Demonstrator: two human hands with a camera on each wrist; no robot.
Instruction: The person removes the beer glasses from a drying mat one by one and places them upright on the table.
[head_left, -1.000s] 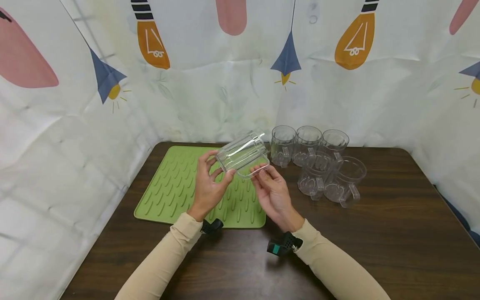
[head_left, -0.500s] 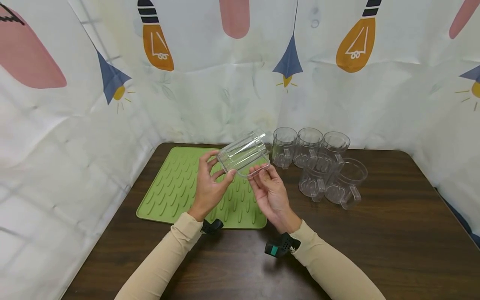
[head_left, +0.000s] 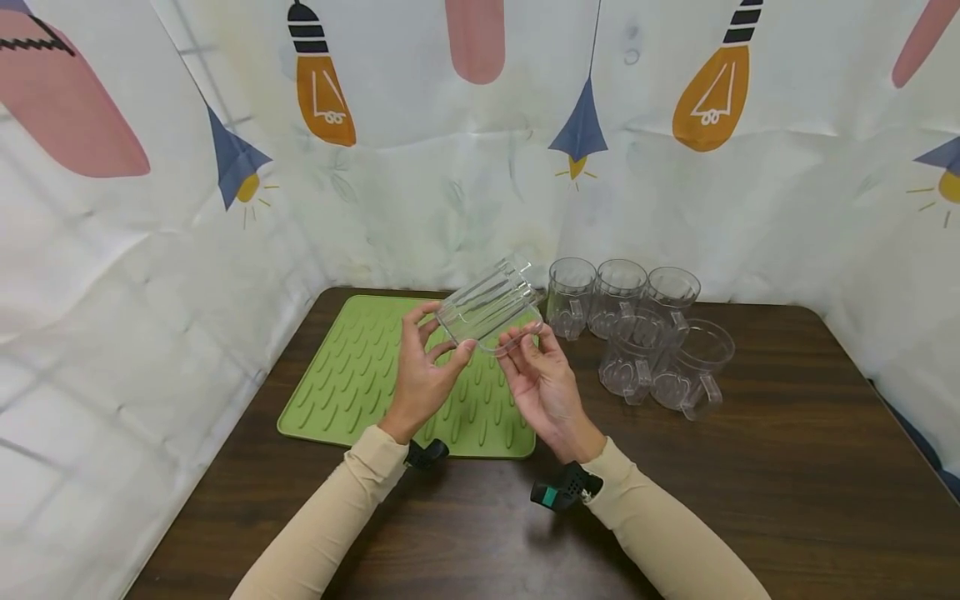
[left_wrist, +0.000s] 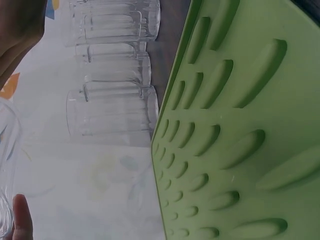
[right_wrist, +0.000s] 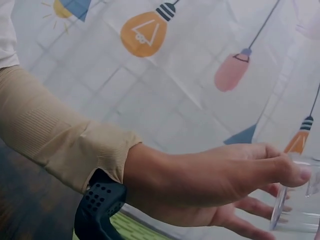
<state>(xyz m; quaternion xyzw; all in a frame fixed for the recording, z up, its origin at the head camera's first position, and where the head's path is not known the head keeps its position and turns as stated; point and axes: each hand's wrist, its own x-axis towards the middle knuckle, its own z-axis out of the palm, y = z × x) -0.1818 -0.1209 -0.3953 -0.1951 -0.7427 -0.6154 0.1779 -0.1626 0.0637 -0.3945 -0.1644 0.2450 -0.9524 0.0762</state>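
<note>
A clear mug (head_left: 487, 304) is held tilted in the air above the green ridged mat (head_left: 337, 392). My left hand (head_left: 423, 375) grips its lower left end between thumb and fingers. With its fingertips, my right hand (head_left: 547, 383) pinches the mug's handle on the lower right side. In the left wrist view, part of the mug (left_wrist: 6, 170) shows at the left edge by a fingertip. The right wrist view shows my left hand (right_wrist: 220, 185) around the end of the mug (right_wrist: 295, 210). I cannot tell which end is the base.
Several clear mugs with handles stand upright in a cluster right of the mat, among them a back left mug (head_left: 570, 300) and a front right mug (head_left: 692, 367). The dark wooden table (head_left: 810, 467) extends right. A printed curtain (head_left: 420, 208) hangs behind the table.
The view has shifted slightly. Both hands keep the same hold on the mug, which stays at nearly the same tilt; only the reflections on it differ.
</note>
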